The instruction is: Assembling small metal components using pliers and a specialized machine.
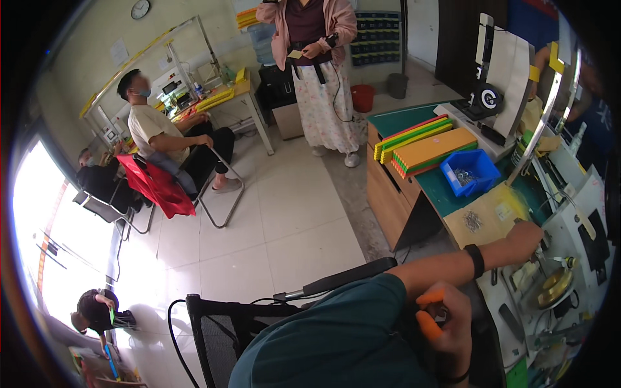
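My left hand (525, 240), with a black band on its wrist, reaches out over the workbench at the right. Its back is toward me, so its fingers are hidden. It is nearest to a sheet of brown paper (498, 208) bearing a pile of small metal parts (472, 222). Close to my body, my right hand (447, 323) is raised with its fingers curled in. Orange finger cots (429, 325) cover two of its fingertips. Whatever small thing may be between them is too unclear to name.
A blue bin (471, 173) of metal parts and stacked coloured trays (433, 152) stand on the green bench top. A brass-coloured round fixture (555, 288) sits at the right. A chair armrest (349, 275) lies beside my arm. One person stands ahead; others sit at the left.
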`<state>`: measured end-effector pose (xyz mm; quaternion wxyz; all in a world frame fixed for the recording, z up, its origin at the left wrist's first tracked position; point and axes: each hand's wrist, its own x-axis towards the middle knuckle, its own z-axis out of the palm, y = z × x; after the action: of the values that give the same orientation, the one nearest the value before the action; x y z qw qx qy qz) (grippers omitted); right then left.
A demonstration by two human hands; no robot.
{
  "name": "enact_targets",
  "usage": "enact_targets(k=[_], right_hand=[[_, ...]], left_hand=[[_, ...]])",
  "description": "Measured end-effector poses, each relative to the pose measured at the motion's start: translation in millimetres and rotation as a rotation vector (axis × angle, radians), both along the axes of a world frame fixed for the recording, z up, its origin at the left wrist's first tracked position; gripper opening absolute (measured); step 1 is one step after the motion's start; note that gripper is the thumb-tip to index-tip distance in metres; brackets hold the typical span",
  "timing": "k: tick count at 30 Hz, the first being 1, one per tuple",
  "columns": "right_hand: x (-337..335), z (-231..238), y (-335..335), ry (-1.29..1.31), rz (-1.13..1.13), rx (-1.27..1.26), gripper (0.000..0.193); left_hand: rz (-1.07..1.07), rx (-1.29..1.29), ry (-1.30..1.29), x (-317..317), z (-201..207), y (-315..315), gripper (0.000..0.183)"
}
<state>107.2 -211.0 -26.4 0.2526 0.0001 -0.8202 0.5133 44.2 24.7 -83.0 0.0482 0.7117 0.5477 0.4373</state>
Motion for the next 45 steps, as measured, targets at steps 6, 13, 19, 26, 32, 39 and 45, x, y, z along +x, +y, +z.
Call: enact_targets(k=[6, 13, 19, 26, 32, 39, 45], right_hand=[[5.1, 10.4, 0.1, -0.049, 0.053, -0.041, 0.021], [50.7, -55.5, 0.1, -0.231, -0.162, -0.004, 0.021], [122.5, -98.4, -7.1, -0.419, -0.701, -0.024, 0.020], [118.2, -117.9, -14.0, -0.278, -0.857, 0.132, 0.014], [88.4, -86.5, -14.3, -0.253, -0.791, 0.038, 0.016], [73.9, -54.4, -11.7, -0.264, -0.721, 0.162, 0.020], [69.7, -80.4, 3.5, -0.290, -0.758, 0.142, 0.016]], left_hand=[[-0.048, -0.019, -0.013, 0.6, 10.4, -8.9, 0.022], [0.032, 0.099, -0.013, 0.8, -8.8, 8.8, 0.031], [-0.042, 0.065, -0.032, 2.8, 4.9, -12.8, 0.025], [-0.082, 0.058, -0.018, -16.8, 19.3, -32.5, 0.020], [-0.075, 0.074, 0.006, -12.1, 24.3, -33.9, 0.013], [-0.063, 0.055, -0.084, -15.8, 18.4, -35.3, 0.012], [-0.026, 0.115, -0.080, -2.1, -6.4, -9.9, 0.012]])
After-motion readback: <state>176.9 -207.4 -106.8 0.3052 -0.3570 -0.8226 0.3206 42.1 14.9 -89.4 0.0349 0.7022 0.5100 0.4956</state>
